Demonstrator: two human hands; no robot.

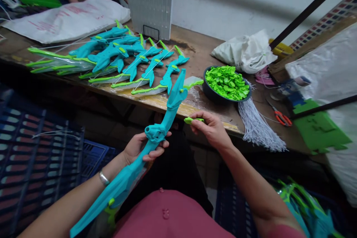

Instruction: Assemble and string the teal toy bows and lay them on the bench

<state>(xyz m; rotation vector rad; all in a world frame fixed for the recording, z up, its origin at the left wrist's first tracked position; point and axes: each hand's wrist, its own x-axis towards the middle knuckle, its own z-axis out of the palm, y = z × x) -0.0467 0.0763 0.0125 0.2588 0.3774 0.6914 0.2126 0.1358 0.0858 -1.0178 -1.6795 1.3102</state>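
My left hand [143, 148] is wrapped round the grip of a turquoise plastic toy bow [163, 121], which slants from my lap up toward the table edge. My right hand [212, 128] pinches a small green plastic piece [192, 120] just right of the bow's upper limb. A dark bowl [209, 91] full of the same green pieces [227, 81] stands on the wooden table [195, 50] just beyond my right hand. A row of several finished turquoise-and-green bows [131, 57] lies on the table at the left.
A bundle of white strings [256, 126] hangs over the table edge beside orange-handled scissors [281, 118]. A white ribbed box [150, 2], white sacks [67, 18] and a crumpled bag [245, 54] sit further back. Blue crates [33, 152] stand at my left; more bows [304, 202] lie lower right.
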